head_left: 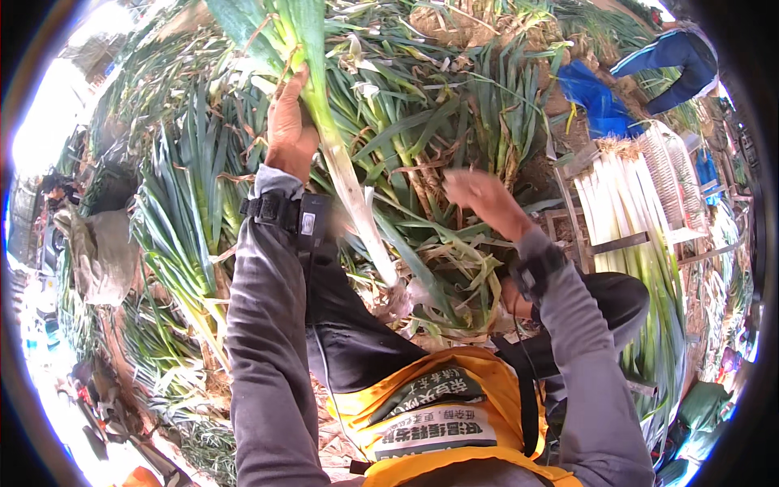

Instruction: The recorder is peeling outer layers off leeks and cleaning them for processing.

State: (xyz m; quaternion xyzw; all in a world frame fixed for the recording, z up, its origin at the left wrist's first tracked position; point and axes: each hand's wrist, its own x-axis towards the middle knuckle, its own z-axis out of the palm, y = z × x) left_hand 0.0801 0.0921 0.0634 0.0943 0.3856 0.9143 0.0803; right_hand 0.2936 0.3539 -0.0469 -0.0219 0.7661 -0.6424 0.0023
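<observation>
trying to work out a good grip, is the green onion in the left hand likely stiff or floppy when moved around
The green onion is probably fairly stiff along its white shank, which runs nearly straight below the left hand. Its broad, thin leaves would likely bend more easily. The shank looks smooth, so it might slip in a loose grip.

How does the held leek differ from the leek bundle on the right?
The held leek is single; the leek bundle has many stalks. In view, the leek's white end points down; the bundle's, up. The left hand grips the leek; a rack holds the bundle. Both are white and green.
</observation>
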